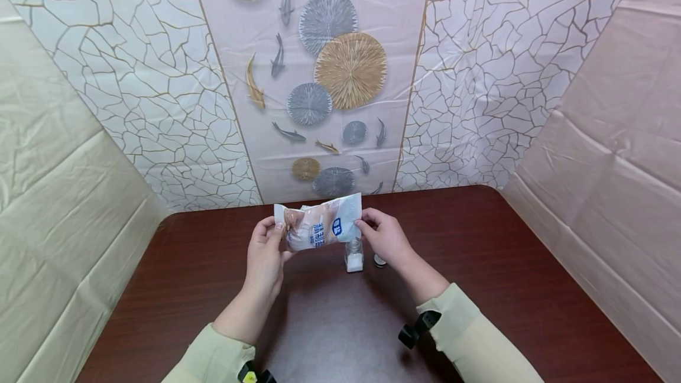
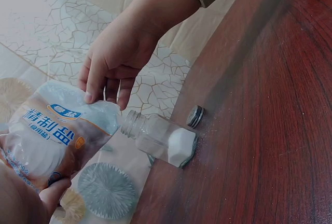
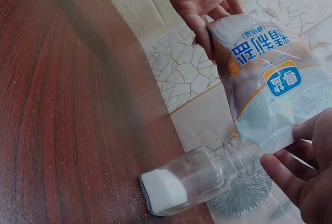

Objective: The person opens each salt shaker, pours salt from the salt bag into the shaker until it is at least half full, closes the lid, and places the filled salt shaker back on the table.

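Observation:
A printed plastic bag of salt (image 1: 319,226) is held tilted above the table, its right end lower in the wrist views. My left hand (image 1: 266,256) grips the bag's left end, thumb on the front. At the other end, my right hand (image 1: 388,241) pinches the edge near a corner between thumb and fingers. Just below that corner stands an uncapped glass jar (image 3: 202,175), upright, with white salt (image 3: 165,190) in its lower part. The bag's corner is at the jar's mouth; whether they touch, I cannot tell. A silver-and-black lid (image 2: 195,116) lies beside the jar.
The dark reddish-brown wooden table (image 1: 319,324) carries scattered white grains (image 2: 207,133) around the jar. Behind its far edge hangs a patterned cloth (image 1: 330,75), and pale fabric panels (image 1: 601,135) flank both sides. Black bands with devices (image 1: 417,328) sit on both wrists.

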Demonstrator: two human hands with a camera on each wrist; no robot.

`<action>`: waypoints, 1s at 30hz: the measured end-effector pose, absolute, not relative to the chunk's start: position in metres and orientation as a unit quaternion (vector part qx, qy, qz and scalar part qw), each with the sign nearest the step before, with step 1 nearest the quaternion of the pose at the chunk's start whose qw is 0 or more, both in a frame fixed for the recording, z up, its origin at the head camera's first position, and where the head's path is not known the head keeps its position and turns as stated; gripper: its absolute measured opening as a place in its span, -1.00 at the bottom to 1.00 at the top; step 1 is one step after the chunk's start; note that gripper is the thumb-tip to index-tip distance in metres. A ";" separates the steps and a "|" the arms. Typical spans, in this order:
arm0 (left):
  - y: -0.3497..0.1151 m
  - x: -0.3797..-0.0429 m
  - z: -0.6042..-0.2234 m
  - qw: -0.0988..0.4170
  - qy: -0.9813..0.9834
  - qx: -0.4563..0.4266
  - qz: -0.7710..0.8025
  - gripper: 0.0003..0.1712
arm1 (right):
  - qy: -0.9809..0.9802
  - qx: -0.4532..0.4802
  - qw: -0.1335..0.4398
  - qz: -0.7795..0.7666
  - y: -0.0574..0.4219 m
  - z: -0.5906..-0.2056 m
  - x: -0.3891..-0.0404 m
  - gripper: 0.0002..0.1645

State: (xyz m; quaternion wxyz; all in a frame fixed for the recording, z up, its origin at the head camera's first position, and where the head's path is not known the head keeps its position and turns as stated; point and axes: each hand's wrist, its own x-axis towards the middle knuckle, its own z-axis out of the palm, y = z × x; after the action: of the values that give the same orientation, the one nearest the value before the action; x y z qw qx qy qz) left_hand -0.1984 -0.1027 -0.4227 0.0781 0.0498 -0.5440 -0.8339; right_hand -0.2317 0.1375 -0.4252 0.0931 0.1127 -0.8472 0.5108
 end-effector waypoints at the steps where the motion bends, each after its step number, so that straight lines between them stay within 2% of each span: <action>1: -0.103 -0.198 -0.423 0.078 -0.544 0.050 -0.834 -0.84 | -0.847 0.113 0.093 0.511 0.138 -0.425 -0.232 -0.90; 30: -0.101 -0.200 -0.423 0.077 -0.552 0.051 -0.829 -0.85 | -0.848 0.103 0.084 0.513 0.140 -0.425 -0.230 -0.87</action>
State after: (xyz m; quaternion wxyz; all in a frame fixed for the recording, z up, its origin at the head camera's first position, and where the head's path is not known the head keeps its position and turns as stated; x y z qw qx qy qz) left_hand -0.1995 -0.1009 -0.4234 0.0767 0.0513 -0.5518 -0.8289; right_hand -0.2298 0.1398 -0.4253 0.0835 0.1026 -0.8479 0.5134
